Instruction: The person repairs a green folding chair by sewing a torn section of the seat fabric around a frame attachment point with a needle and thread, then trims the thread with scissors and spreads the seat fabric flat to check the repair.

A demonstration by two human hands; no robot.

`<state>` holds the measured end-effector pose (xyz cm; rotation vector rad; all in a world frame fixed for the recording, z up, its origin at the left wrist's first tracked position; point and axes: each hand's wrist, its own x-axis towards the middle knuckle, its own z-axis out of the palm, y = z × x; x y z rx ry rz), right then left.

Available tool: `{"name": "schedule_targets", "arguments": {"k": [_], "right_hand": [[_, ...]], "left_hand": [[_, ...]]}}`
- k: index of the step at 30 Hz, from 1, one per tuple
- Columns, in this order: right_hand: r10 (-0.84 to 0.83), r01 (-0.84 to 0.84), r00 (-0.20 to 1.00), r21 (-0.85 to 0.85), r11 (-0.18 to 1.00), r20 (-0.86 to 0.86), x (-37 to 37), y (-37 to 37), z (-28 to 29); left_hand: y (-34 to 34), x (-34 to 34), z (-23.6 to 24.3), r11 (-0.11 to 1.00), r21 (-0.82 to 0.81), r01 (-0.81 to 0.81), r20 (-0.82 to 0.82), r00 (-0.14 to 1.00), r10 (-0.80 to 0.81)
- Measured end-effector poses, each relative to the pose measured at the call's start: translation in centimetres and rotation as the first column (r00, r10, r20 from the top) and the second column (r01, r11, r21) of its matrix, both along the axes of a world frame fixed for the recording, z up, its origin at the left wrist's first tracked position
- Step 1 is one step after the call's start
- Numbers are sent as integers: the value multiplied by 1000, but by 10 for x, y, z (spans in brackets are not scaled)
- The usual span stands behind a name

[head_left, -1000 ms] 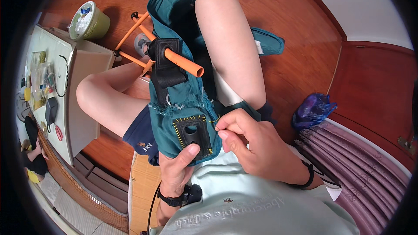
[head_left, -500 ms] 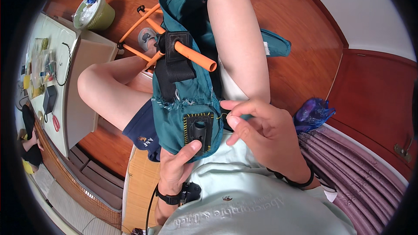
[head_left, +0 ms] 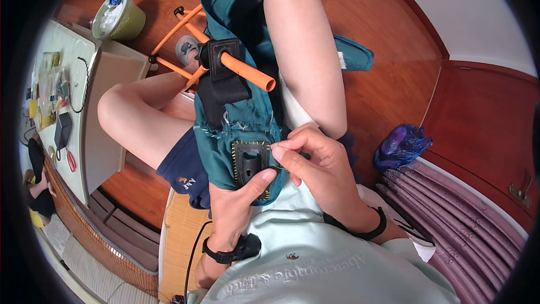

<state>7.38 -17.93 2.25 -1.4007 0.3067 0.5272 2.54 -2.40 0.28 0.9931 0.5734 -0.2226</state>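
Note:
Across my lap lies a teal fabric piece [head_left: 212, 160] with a rounded end. A black patch [head_left: 243, 177] with a raised plastic fitting [head_left: 251, 161] is on it, edged with yellow stitches. My left hand [head_left: 236, 205] grips the fabric's near end, its thumb on the patch's lower right and its other fingers hidden underneath. At the patch's upper right corner my right hand [head_left: 315, 163] is closed in a pinch; what its fingertips hold is too small to make out. A bit of yellow thread [head_left: 277, 166] shows just below those fingertips.
An orange tube frame [head_left: 247, 71] passes through a black strap holder [head_left: 224, 59] on the teal fabric. To the left stand a white table [head_left: 79, 152] with small items and a green bin [head_left: 132, 22]. A blue plastic bag [head_left: 400, 145] sits right, by purple pleated cloth [head_left: 444, 214].
My right hand has moved left and closed in on the patch's upper right corner. My left thumb has shifted up and right along the patch. The fabric has slid slightly left.

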Motion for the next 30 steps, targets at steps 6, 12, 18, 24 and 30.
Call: {"name": "schedule_targets", "arguments": {"k": [6,12,18,24,30], "right_hand": [[55,-2,959,-185,983,278,-2,6,-6],[197,-101,927,-296,950,318,7,-1,-2],[410,-146,789,-510,848,457,16,-8,6],[537,-248,777,-625,740,327,16,-9,12],[668,-220,640,-742,633,380,24,-12,21]], "left_hand": [[-7,7,3,990,136,-27,-19,999,30],[-10,10,-1,983,144,-113,30,993,110],[-9,8,-3,986,133,-104,-5,994,106],[-10,8,-3,980,153,-130,19,991,129],[-7,8,-4,973,197,-120,26,993,117]]}}
